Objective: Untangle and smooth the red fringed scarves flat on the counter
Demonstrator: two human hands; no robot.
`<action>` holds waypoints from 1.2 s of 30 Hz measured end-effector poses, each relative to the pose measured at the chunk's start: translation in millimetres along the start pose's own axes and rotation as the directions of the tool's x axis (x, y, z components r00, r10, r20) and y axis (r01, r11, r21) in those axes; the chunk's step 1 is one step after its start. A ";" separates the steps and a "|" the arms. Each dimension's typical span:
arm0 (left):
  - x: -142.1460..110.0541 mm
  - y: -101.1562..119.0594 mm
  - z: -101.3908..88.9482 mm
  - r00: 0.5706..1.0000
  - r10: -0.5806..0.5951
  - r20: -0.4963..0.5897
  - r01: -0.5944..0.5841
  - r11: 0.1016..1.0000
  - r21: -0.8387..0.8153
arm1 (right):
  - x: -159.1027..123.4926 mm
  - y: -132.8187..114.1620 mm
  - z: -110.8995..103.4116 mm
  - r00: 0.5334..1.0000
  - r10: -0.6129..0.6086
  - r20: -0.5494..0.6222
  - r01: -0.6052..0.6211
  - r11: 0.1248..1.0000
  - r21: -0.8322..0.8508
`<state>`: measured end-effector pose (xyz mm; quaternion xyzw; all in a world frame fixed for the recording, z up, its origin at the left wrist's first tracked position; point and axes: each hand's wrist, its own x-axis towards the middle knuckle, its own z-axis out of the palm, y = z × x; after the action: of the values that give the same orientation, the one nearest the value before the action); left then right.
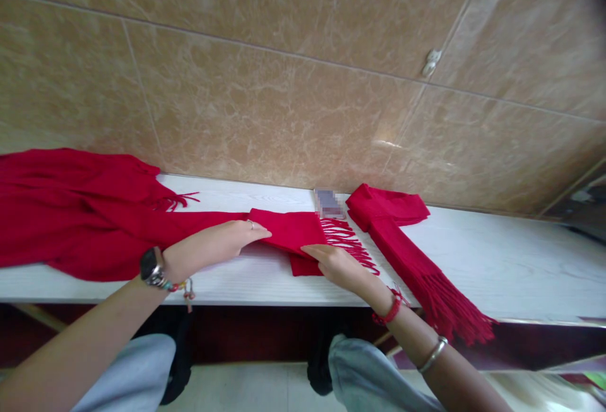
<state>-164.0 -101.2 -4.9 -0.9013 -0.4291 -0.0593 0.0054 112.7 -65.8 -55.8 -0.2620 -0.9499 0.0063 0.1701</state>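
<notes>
A red fringed scarf [288, 228] lies partly folded on a narrow white table, its fringe spread to the right. My left hand [239, 235], with a ring on one finger, is closed on the near edge of the folded layer. At the right end of that fold, my right hand [334, 264] pinches the same near edge, thumb and fingertips partly hidden. A lower layer of the scarf shows beneath the fold. To the left, the cloth runs into a loose red heap [85, 210]; I cannot tell where one piece ends there.
A phone [330, 204] lies by the wall behind the fringe. Another red scarf [402, 248] is bent on the right, its fringe hanging over the front edge of the white table [511, 267]. A tiled wall [284, 103] closes off the back.
</notes>
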 end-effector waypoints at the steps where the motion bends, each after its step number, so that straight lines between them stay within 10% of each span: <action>1: -2.9 0.4 -0.5 1.000 -0.001 -0.008 0.001 1.000 -0.007 | -0.2 0.6 0.7 1.000 0.028 -0.012 -0.028 1.000 0.012; 7: -17.3 15.2 8.5 1.000 0.026 -0.010 -0.027 0.996 -0.080 | -8.7 3.3 -0.3 0.967 0.135 -0.217 -0.107 0.985 0.136; 16: -20.1 42.0 28.0 0.994 0.008 0.113 0.000 0.997 -0.075 | -29.1 6.6 3.3 0.999 -0.040 0.004 0.039 0.995 0.094; 26: -0.8 -0.9 45.8 0.977 -0.138 0.163 0.138 0.990 0.013 | -11.7 -8.2 0.7 0.995 -0.040 0.087 0.057 0.977 -0.204; 36: 1.9 -13.5 -15.2 0.975 -0.150 0.165 0.173 0.975 -0.140 | 5.4 0.3 2.5 0.957 0.241 -0.161 -0.246 0.969 -0.010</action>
<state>-174.9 -92.1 9.8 -0.8629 -0.4944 -0.0228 -0.1018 107.7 -62.7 -56.5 -0.3793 -0.8938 -0.0078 0.2391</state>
